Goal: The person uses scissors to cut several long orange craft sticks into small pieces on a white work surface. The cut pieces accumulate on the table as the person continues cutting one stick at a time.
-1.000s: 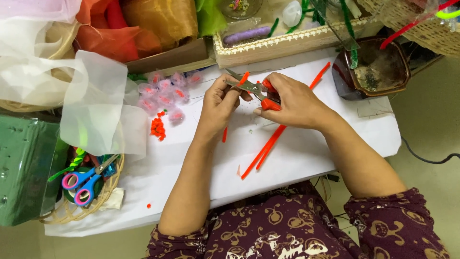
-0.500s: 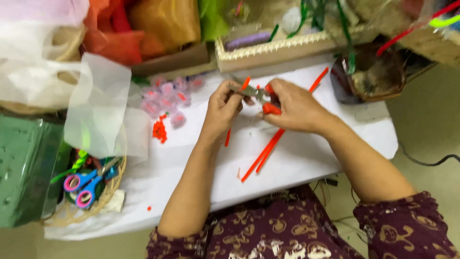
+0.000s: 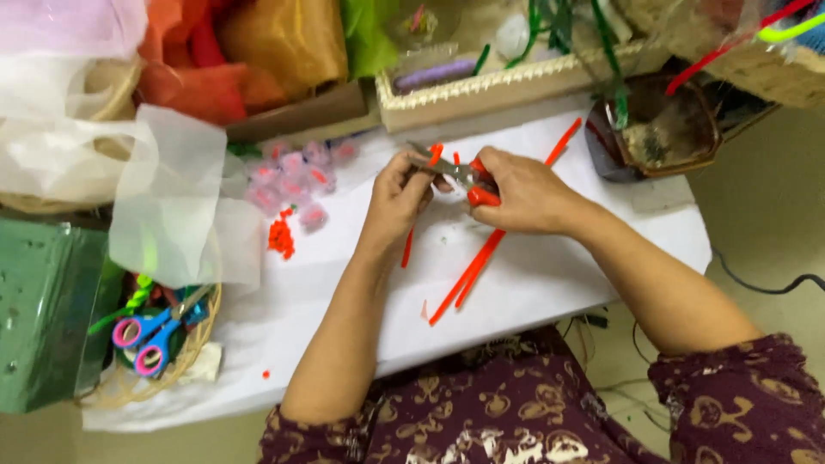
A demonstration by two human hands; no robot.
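Right hand (image 3: 524, 191) squeezes orange-handled pliers (image 3: 460, 174); left hand (image 3: 397, 196) pinches a bendy orange pipe cleaner (image 3: 432, 156) beside them. Looks light; grip near the cut.

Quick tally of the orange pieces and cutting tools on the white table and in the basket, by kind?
Long orange sticks lying on the table: 2
Short orange stick beside the left hand: 1
Orange-handled pliers in the right hand: 1
Pink-and-blue scissors in the basket: 1
Total: 5
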